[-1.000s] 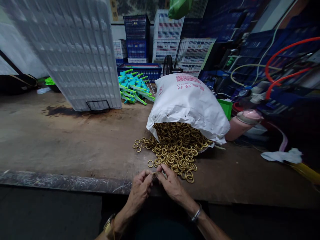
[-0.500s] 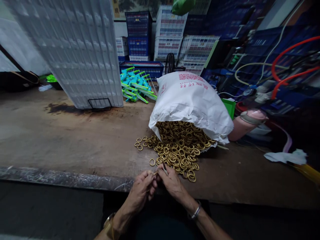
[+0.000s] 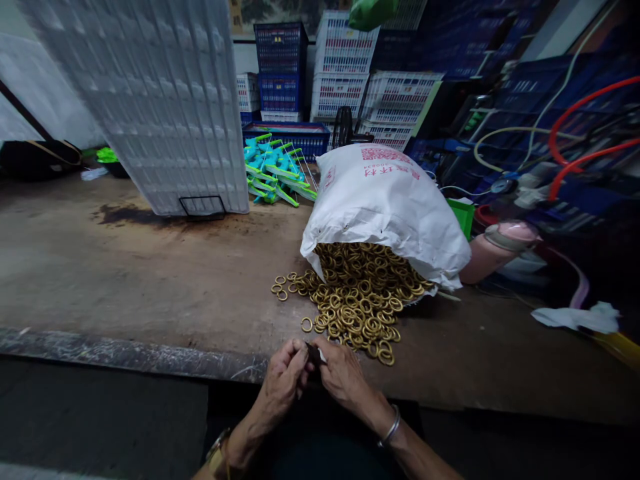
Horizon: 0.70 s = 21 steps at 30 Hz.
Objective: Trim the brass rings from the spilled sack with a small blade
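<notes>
At the front edge of the table, my left hand (image 3: 286,371) is closed in a pinch. A brass-coloured ring showed at these fingertips a moment earlier; now the fingers hide it. My right hand (image 3: 345,377) is closed around a small dark, narrow tool (image 3: 314,353), whose exact kind I cannot make out. The tool's tip meets the left fingertips, and a bit of white shows beside it. Just beyond my hands lies a heap of brass-coloured rings (image 3: 357,313), spilling from the open mouth of a white woven sack (image 3: 385,200).
A tall translucent ribbed panel (image 3: 165,120) stands on the wooden table (image 3: 150,280) at left. Behind are turquoise and green plastic pieces (image 3: 277,167) and stacked crates (image 3: 280,67). A pink bottle (image 3: 500,250), orange hoses (image 3: 557,143) and a crumpled white cloth (image 3: 580,317) are at right.
My right hand has turned, and the dark tool now points left against my left fingertips instead of upward. The brass ring between my hands has gone out of sight.
</notes>
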Tool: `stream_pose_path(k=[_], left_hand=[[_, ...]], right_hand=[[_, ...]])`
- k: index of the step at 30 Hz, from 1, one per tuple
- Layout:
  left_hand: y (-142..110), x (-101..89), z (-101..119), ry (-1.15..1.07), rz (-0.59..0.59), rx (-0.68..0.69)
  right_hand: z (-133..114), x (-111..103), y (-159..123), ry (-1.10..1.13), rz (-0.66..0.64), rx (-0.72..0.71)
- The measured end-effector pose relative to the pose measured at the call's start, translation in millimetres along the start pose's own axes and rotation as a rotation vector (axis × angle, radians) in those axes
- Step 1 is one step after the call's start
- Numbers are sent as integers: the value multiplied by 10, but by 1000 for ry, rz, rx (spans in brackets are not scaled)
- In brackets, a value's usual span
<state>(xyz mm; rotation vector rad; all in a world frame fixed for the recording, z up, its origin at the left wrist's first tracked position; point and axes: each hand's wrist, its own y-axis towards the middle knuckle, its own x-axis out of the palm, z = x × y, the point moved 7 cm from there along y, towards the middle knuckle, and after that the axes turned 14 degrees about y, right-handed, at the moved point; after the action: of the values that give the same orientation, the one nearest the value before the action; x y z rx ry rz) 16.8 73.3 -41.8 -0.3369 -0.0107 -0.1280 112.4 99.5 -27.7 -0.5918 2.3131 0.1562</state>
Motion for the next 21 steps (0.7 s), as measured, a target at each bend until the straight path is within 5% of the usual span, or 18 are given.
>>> stream_pose_path(k=[7, 14, 21], left_hand=[[-149, 13, -4, -28, -44, -10], [-235, -49, 135, -442, -84, -50], [-104, -219, -96, -779, -15, -189]], right_hand=[[-7, -9, 39, -96, -9, -9], [-76, -78, 179, -167, 110, 32], [-19, 24, 375, -388, 181, 45]])
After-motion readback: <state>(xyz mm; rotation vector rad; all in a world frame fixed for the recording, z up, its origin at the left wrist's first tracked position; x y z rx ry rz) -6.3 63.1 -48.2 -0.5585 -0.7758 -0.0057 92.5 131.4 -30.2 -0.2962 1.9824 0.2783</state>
